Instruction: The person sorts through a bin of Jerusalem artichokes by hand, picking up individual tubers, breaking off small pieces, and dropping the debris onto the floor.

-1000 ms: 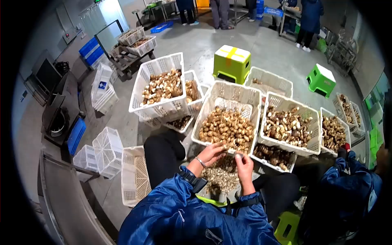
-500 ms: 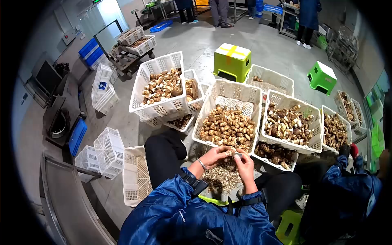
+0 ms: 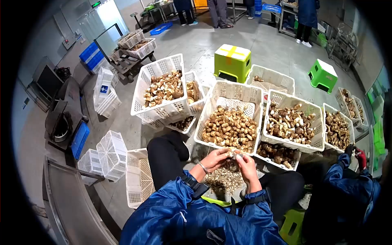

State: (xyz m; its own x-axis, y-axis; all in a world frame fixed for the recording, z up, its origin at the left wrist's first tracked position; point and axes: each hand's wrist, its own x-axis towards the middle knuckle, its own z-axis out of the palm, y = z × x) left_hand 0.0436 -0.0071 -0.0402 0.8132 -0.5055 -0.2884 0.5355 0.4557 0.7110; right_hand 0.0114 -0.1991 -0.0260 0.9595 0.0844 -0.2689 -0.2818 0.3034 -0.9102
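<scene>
Through the head camera I see my left hand [image 3: 215,158] and my right hand [image 3: 247,166] meeting over the lap, with one small pale mushroom [image 3: 234,154] pinched between them. The left fingers curl in from the left side and close on it. The right fingers and thumb close on it from the right, so neither hand is open and neither is clearly the nearer one. The mushroom seems to lie crosswise, its long axis running from one set of fingertips to the other, though it is too small here for me to tell cap end from stem end. It sits just short of the near rim of the white crate [image 3: 239,90], which is heaped with brown mushrooms, and directly above a heap of trimmings [image 3: 223,179] between the knees. A second full crate [image 3: 295,100] stands just beside the first on the right. Well apart at the far right, a co-worker's red-gloved hand [image 3: 361,157] works on its own
</scene>
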